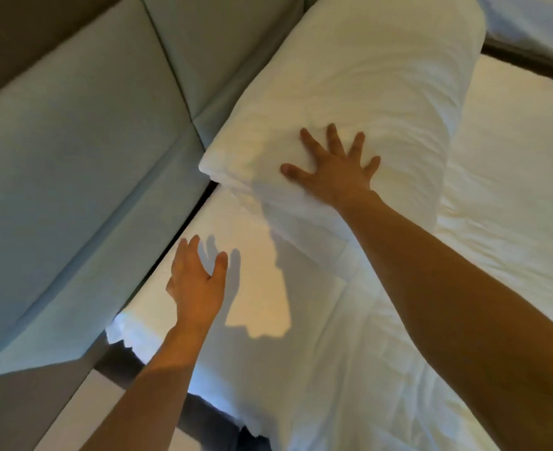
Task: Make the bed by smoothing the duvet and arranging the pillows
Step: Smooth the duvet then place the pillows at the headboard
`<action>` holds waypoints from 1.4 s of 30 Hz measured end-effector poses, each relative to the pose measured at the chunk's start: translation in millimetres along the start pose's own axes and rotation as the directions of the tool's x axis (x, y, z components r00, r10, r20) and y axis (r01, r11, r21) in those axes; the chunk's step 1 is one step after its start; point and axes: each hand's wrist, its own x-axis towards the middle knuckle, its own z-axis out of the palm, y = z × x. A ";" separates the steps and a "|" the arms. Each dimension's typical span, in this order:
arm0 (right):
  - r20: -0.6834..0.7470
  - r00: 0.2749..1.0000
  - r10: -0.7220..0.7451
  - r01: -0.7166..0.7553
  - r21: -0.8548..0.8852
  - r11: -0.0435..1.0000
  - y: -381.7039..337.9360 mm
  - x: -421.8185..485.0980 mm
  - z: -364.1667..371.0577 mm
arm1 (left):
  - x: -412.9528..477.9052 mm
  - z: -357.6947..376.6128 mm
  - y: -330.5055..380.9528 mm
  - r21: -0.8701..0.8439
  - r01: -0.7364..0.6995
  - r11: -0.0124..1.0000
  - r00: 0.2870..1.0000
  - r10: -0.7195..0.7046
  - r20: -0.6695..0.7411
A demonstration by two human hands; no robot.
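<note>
Pillow (pixel 359 92) against headboard (pixel 83 157), under right hand (pixel 333 170): fingers spread, palm pressing near end. Looks soft, light, dents under push; best taken at end corners. Left hand (pixel 197 281) loose, holding nothing, over sheet (pixel 262 307). Duvet (pixel 366 369) beneath right forearm.

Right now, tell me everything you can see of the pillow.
The pillow is white, plump and long, in wrinkled cotton-like cloth. It lies on the bed alongside the grey padded headboard. The right hand presses flat on it, fingers spread, near its closer end. The left hand is clear of it.
</note>
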 end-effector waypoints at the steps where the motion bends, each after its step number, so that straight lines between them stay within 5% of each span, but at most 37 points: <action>1: 0.003 1.000 -0.019 0.019 -0.025 1.000 -8.2 3.4 5.0 | -13.9 0.6 -20.6 0.012 0.152 0.988 0.988 -0.152 0.003; 6: -0.012 0.998 -0.069 0.067 -0.122 0.990 -26.4 2.1 37.7 | -47.4 6.0 -71.7 0.009 0.568 0.823 0.823 -0.568 -0.010; 9: -0.034 0.998 -0.051 0.047 -0.119 0.992 -22.9 5.4 47.5 | -48.8 20.2 -87.2 -0.170 0.790 0.589 0.610 -0.784 0.116; 11: -0.037 0.998 -0.049 0.044 -0.118 0.992 -20.7 9.1 52.0 | -51.1 27.8 -90.6 -0.322 0.849 0.419 0.502 -0.831 0.240; 13: -0.037 0.997 -0.060 0.055 -0.129 0.990 -19.4 11.3 56.5 | -53.1 27.5 -91.5 -0.442 0.826 0.349 0.479 -0.849 0.224; 20: -0.066 0.995 -0.080 0.070 -0.144 0.987 -17.0 14.2 66.6 | -65.9 1.1 -56.3 -0.750 0.590 0.297 0.641 -0.737 0.212; 29: 0.023 0.994 -0.103 0.104 -0.083 0.991 -5.2 11.8 37.4 | -102.7 -77.3 69.3 -0.900 0.266 0.346 0.844 -0.535 0.043; 42: 0.081 0.989 -0.125 0.129 -0.053 0.990 8.5 12.5 25.1 | -205.8 -190.9 149.0 -0.862 0.036 0.505 0.862 -0.453 -0.229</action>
